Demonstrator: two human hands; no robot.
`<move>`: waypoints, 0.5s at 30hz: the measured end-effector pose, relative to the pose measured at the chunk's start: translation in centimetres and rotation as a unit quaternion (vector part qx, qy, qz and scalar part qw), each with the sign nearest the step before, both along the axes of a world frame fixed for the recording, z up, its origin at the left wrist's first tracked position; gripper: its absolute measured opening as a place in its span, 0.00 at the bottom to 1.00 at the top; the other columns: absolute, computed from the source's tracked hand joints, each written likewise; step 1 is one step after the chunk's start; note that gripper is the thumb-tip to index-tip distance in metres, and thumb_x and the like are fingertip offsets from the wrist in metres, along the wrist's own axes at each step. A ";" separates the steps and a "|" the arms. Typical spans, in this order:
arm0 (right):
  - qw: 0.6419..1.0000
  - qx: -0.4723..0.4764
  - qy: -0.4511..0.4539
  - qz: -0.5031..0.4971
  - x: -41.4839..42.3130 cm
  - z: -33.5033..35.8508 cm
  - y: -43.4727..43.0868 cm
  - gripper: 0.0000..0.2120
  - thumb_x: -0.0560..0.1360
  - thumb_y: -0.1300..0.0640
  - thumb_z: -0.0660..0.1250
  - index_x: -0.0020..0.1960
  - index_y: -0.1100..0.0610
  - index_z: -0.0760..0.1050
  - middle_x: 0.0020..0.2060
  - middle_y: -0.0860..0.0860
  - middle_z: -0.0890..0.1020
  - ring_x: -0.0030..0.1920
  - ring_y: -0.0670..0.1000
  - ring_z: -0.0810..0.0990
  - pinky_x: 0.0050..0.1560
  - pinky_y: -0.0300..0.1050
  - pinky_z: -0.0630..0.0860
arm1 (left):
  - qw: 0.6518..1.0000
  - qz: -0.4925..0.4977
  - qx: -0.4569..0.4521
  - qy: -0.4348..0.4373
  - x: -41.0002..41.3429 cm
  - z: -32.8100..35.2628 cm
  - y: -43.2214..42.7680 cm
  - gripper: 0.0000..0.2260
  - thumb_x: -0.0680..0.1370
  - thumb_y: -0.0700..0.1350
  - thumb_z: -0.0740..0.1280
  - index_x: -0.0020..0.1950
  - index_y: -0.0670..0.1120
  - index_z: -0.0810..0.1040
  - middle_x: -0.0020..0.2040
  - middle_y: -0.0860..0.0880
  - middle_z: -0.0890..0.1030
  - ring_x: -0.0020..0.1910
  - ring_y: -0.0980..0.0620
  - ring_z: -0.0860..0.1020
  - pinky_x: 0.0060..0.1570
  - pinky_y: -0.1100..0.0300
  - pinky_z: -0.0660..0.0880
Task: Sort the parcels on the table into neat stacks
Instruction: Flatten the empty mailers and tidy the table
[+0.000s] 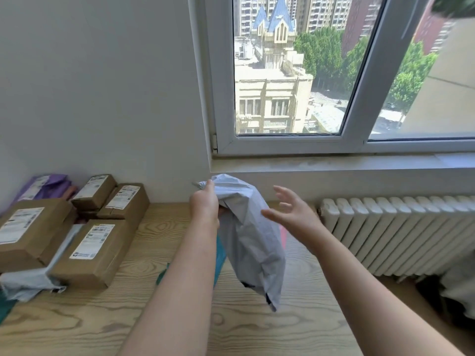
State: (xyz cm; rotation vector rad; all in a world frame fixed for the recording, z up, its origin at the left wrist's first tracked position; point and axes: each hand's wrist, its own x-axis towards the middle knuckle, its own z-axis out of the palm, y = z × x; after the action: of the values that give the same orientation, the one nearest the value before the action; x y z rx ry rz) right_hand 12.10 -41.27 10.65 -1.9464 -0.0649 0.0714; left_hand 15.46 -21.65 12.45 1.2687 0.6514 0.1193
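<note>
The left hand (205, 201) grips the top of a limp grey mailer (252, 242), dangling it above the counter (154, 291). The right hand (290, 214) hovers spread just beside it, holding nothing. On that one grip the sagging bag could slip, I'd say, and land crooked.

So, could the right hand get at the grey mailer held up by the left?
Probably yes: the right hand is open beside the grey mailer, nothing between them; the left hand grips only its top.
</note>
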 end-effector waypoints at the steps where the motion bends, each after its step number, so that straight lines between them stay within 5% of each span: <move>1: 0.999 -0.037 0.004 0.034 -0.3 0.1 0.6 0.37 0.69 0.46 0.78 0.74 0.45 0.67 0.67 0.43 0.72 0.68 0.46 0.71 0.65 0.43 0.69 | 1.000 0.000 -0.019 0.000 -0.2 0.5 -0.4 0.13 0.80 0.51 0.65 0.55 0.41 0.78 0.50 0.43 0.82 0.50 0.42 0.82 0.52 0.45 0.81; 5: 0.986 -0.162 -0.021 0.044 -0.1 -1.0 2.3 0.49 0.69 0.46 0.78 0.81 0.48 0.53 0.77 0.46 0.61 0.77 0.47 0.59 0.74 0.46 0.61 | 0.999 -0.021 -0.043 -0.023 -0.2 1.9 -1.7 0.09 0.80 0.42 0.63 0.55 0.39 0.79 0.48 0.40 0.82 0.43 0.43 0.82 0.33 0.53 0.83; 9: 0.977 -0.196 -0.080 -0.038 0.7 -2.1 1.4 0.25 0.80 0.55 0.63 0.76 0.44 0.67 0.76 0.51 0.67 0.76 0.50 0.64 0.71 0.44 0.63 | 0.994 -0.068 -0.083 -0.028 -0.5 3.5 -2.3 0.09 0.82 0.41 0.60 0.49 0.40 0.79 0.41 0.41 0.82 0.35 0.45 0.82 0.27 0.56 0.81; 12: 0.986 -0.123 -0.097 -0.061 0.5 -2.1 1.0 0.15 0.82 0.55 0.61 0.61 0.42 0.80 0.56 0.39 0.83 0.59 0.47 0.78 0.54 0.41 0.71 | 0.988 -0.102 -0.086 -0.071 -0.9 4.5 -2.5 0.10 0.83 0.44 0.61 0.54 0.39 0.78 0.41 0.42 0.83 0.32 0.48 0.84 0.30 0.56 0.81; 15: 0.992 -0.010 -0.079 -0.095 0.6 -1.6 0.7 0.14 0.82 0.56 0.60 0.43 0.46 0.80 0.33 0.37 0.79 0.41 0.45 0.75 0.42 0.44 0.69 | 0.982 -0.108 -0.045 -0.151 -1.3 4.6 -2.2 0.14 0.83 0.53 0.63 0.51 0.42 0.80 0.38 0.46 0.85 0.36 0.49 0.84 0.36 0.55 0.82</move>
State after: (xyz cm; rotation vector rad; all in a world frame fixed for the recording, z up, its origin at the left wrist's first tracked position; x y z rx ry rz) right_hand 12.69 -40.57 9.09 -1.9661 0.0173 -0.2082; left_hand 14.14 -23.89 17.06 1.1947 0.2527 0.0993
